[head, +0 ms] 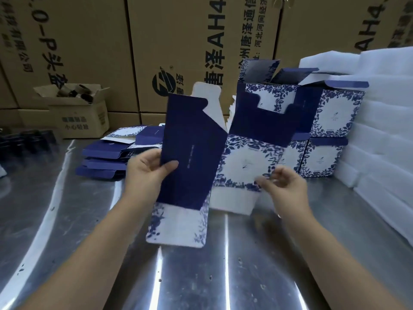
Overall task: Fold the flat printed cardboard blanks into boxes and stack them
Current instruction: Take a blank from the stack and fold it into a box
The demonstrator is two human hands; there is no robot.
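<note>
I hold a navy and white floral cardboard blank (192, 153) upright above the steel table, half opened into a sleeve. My left hand (149, 168) grips its dark blue left panel, thumb on the front. My right hand (283, 182) pinches the right edge of its white floral panel (243, 166). A pile of flat blanks (107, 157) lies behind my left hand. Folded boxes (330, 121) stand stacked in two layers at the back right, top flaps open.
The steel table (201, 276) is shiny. White foam sheets (384, 130) are piled along the right edge. A small open brown carton (80, 113) with tape cores sits at the back left. Large printed brown cartons (178, 41) wall off the back.
</note>
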